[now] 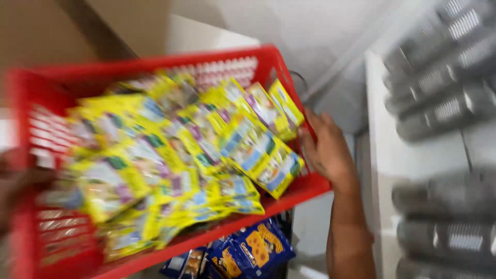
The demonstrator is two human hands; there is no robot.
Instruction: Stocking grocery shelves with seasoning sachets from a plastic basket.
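A person's right hand grips the end wall of a red plastic crate, fingers curled over its rim, as the crate is held tilted and aloft in a blurred view from above. At the opposite end, the left hand shows only as a dark smear against the crate's other wall; it appears to be holding that end, though whether its fingers are closed cannot be told. The crate sits between the two hands, loaded almost to the rim with yellow snack packets lying loose and overlapping, several sliding toward the right hand's side. Below the crate, just under the right forearm, blue biscuit packets fill a second, darker container. Beyond the right hand, rows of grey rolled items line a white shelf. Carrying this load well seems to call for levelling the crate and keeping both end grips firm, lest packets spill over the lower rim.
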